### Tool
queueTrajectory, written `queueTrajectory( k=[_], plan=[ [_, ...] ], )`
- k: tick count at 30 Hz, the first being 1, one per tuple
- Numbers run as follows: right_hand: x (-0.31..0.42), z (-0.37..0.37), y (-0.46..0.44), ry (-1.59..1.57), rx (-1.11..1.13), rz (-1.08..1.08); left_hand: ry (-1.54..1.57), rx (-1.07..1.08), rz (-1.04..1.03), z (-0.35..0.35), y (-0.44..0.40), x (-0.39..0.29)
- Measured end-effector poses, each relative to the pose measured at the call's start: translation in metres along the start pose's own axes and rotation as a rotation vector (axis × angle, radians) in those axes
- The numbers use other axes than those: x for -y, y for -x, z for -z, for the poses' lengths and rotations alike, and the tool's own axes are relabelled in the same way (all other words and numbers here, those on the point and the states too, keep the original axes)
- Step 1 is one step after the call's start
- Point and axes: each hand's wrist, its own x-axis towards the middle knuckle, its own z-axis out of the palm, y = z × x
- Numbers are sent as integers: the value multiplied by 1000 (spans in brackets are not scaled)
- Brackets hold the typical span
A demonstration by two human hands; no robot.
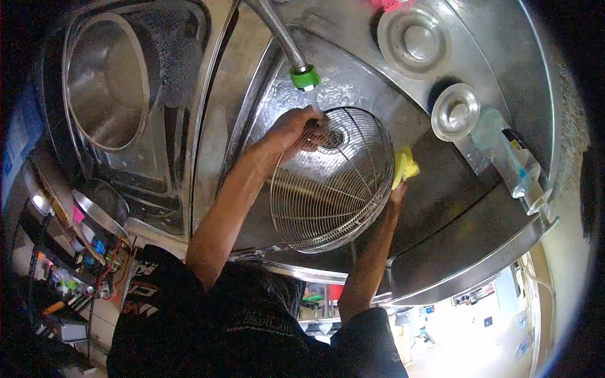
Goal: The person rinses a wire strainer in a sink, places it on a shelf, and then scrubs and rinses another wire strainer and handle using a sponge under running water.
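A large round wire strainer (328, 195) is tilted over the metal sink (428, 208), directly below a faucet. Its fine rings meet at a small round centre near the top. My left hand (301, 131) is closed on the upper left of the strainer, fingers curled at the wires and partly hidden. Water from the green-tipped faucet (305, 77) runs down beside those fingers. At the strainer's right outer side, my right hand (398, 191) is closed around a yellow cloth (406, 167). Most of the right fingers are hidden behind the cloth.
A large metal bowl (107, 82) stands in the left sink basin. Two metal dishes (416, 41) and a clear plastic bottle (513, 164) lie along the right ledge. Below left, a pan (104, 205) sits beside cluttered shelves.
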Motion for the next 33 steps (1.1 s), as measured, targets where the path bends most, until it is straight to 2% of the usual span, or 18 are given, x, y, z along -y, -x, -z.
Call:
queueTrajectory(
  k=[2,4,7,9,10,11,12,13,15,16,18,19,21,24,26,28,30,33],
  plan=[
    [-1,0,0,11,2,12,-36,-62,-24,-3,5,-1],
    [-2,2,-2,40,-3,42,-53,6,-25,1,6,3],
    [0,9,-10,150,0,200,-102,-78,-33,-25,24,-8],
    [57,12,-9,209,120,356,-171,-82,-80,-35,18,1],
    [93,2,-2,209,119,350,-241,-81,-124,-39,15,4],
    [131,-16,8,-3,80,469,-230,44,-159,-38,13,7],
    [156,-28,15,-214,34,586,-231,51,-151,-39,9,11],
    [169,-32,17,-208,23,580,-337,64,-190,-40,6,15],
    [183,-41,23,75,231,583,-461,61,-248,-47,7,18],
    [153,-46,27,165,112,785,-464,71,-246,-52,8,17],
    [215,-61,35,178,346,453,-328,-41,-194,-64,8,17],
    [210,-66,36,184,343,448,-276,-33,-175,-61,6,16],
    [190,-73,32,-170,155,296,-274,-43,-171,-58,13,15],
    [174,-79,35,-158,223,341,-312,-3,-197,-43,23,16],
    [174,-79,42,-89,216,264,-380,31,-176,-35,29,16],
    [174,-79,45,-98,225,173,-392,13,-152,-30,28,20],
    [169,-78,47,-147,232,156,-444,-82,-219,-37,32,19],
    [153,-78,44,-234,248,199,-346,-137,-184,-40,35,15]
  ],
)
